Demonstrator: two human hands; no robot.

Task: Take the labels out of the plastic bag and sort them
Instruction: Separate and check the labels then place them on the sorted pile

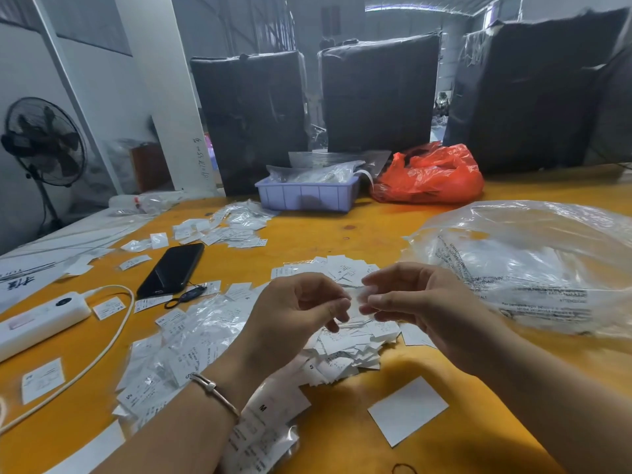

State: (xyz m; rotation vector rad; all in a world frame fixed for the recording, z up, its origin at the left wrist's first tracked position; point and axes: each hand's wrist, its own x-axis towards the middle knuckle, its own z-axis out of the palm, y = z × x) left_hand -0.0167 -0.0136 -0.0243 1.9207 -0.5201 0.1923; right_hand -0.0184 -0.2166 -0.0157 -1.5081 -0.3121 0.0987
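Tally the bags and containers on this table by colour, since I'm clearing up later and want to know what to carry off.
Crumpled red-orange plastic bag: 1
Large clear plastic bag with printed black text: 1
Lavender rectangular plastic tray: 1
Total: 3
The small clear sleeves scattered among the labels are too many to count.

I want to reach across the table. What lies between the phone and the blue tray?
In the head view, a loose scatter of small labels lies on the table between the phone and the blue tray.
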